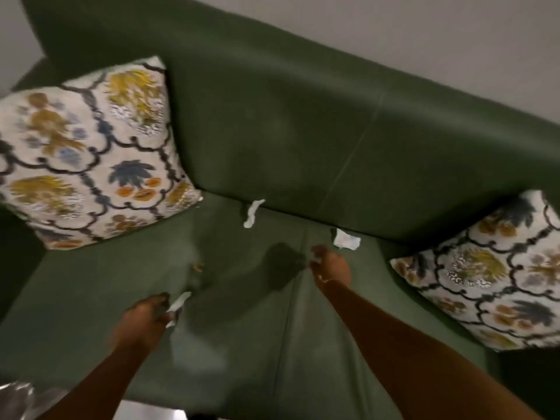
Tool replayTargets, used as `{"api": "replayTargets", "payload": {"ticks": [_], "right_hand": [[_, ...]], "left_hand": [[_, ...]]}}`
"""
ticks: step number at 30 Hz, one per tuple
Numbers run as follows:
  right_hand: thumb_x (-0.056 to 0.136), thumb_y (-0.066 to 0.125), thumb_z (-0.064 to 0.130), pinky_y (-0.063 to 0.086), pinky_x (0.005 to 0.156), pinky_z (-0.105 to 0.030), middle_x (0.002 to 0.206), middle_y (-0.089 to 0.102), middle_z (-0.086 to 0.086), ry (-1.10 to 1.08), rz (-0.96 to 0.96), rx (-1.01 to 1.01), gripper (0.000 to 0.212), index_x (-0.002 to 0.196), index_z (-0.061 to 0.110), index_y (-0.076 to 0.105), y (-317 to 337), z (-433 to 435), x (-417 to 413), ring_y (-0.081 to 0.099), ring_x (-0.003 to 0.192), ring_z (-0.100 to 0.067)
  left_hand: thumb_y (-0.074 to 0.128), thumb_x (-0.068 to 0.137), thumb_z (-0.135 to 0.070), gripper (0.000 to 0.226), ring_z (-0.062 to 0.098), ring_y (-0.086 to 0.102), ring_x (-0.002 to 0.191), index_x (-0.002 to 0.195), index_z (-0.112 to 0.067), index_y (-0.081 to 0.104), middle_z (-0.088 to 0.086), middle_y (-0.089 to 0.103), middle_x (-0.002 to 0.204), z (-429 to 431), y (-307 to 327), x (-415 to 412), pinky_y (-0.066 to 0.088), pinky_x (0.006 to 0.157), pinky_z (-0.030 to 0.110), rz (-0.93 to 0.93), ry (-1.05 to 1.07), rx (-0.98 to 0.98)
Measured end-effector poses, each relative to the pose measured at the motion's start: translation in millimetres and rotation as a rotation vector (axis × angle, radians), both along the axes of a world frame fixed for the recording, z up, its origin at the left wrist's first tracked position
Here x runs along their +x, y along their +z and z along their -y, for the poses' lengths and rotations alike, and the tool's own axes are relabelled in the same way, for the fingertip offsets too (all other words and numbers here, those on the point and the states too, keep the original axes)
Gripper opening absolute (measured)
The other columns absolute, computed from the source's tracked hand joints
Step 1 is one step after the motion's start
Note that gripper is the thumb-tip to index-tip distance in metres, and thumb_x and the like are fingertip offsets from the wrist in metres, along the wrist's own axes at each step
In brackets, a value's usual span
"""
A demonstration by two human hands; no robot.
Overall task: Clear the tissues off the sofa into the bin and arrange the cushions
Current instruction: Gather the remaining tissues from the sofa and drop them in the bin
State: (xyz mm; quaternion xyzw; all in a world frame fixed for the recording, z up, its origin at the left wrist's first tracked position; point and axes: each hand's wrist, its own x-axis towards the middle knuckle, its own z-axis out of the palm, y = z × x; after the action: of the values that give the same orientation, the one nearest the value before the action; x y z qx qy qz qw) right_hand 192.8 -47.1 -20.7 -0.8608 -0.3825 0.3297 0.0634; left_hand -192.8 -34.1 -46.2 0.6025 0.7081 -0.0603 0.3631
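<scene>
Green sofa (303,140) fills pretty much the whole view, smooth leathery-looking cover, with a seam running down the backrest and another splitting the seat in two. Plain pale wall behind the sofa, and something shiny and crinkly shows at the bottom left corner below the seat edge, too blurry to say what it is

No writing or labels anywhere that I can read

One patterned cushion (88,153) leans in the left corner of the sofa, white with dark scalloped lines and yellow, blue and orange plants. A matching second cushion (485,274) sits at the right end of the sofa, lying flatter

Tissues: a twisted tissue (253,213) lies right at the crease where the sofa's seat meets the back, about mid-sofa. Another crumpled tissue (346,239) sits on the seat just right of that, near the back too

Left hand (142,322) is over the front left part of the seat, fingers curled closed round a white tissue scrap (178,303) that pokes out past the fingertips. Right hand (331,268) reaches over the seat seam, just short of the crumpled tissue, fingers loosely bent and partway open, nothing clearly in it, though it's blurry
</scene>
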Motion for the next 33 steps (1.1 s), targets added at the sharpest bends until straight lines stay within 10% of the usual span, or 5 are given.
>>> {"api": "replayTargets", "payload": {"ticks": [8,15,22,28,33], "right_hand": [[0.091,0.057,0.023,0.048,0.095,-0.048,0.138,0.051,-0.009,0.056,0.264,-0.014,0.047,0.136,0.028,0.045,-77.9,-15.3,103.7,0.049,0.121,-0.035],[0.091,0.055,0.032,0.052,0.072,-0.037,0.097,0.07,-0.017,-0.026,0.328,0.068,0.025,0.102,0.014,0.069,-90.4,-15.4,84.5,0.066,0.087,-0.035],[0.081,0.069,0.032,0.055,0.067,-0.033,0.095,0.071,-0.005,0.56,0.231,0.369,0.016,0.096,0.028,0.074,-64.4,-74.9,-23.6,0.066,0.091,-0.026],[0.052,0.09,0.02,0.058,0.08,-0.041,0.132,0.059,-0.004,0.862,0.384,0.272,0.048,0.097,0.027,0.074,-79.8,-152.7,-85.2,0.05,0.12,-0.029],[0.058,0.083,0.007,0.059,0.074,-0.043,0.115,0.065,-0.006,0.795,0.259,0.235,0.073,0.121,0.036,0.057,-97.9,-141.1,-90.7,0.058,0.107,-0.03]], "left_hand": [[0.07,0.08,-0.031,0.019,0.038,0.061,0.096,0.099,-0.027,0.068,0.012,0.062,0.112,8.3,-49.6,17.5,0.052,0.074,0.04,-0.185,-0.063,0.149],[0.067,0.081,-0.039,0.015,0.027,0.06,0.097,0.092,-0.031,0.073,-0.001,0.063,0.1,-9.4,-41.2,28.8,0.052,0.07,0.035,-0.162,-0.134,0.211],[0.057,0.08,-0.043,0.022,0.024,0.059,0.1,0.089,-0.032,0.075,-0.003,0.065,0.112,-65.2,-30.0,60.4,0.053,0.076,0.034,-0.051,-0.326,0.476],[0.07,0.077,-0.03,0.009,0.031,0.059,0.089,0.08,-0.024,0.074,0.004,0.063,0.095,-78.1,-59.8,66.3,0.049,0.067,0.036,-0.048,-0.327,0.362],[0.068,0.079,-0.023,0.005,0.027,0.059,0.074,0.08,-0.022,0.073,0.003,0.06,0.08,-63.9,-69.8,62.5,0.04,0.057,0.028,0.021,-0.225,0.395]]}}
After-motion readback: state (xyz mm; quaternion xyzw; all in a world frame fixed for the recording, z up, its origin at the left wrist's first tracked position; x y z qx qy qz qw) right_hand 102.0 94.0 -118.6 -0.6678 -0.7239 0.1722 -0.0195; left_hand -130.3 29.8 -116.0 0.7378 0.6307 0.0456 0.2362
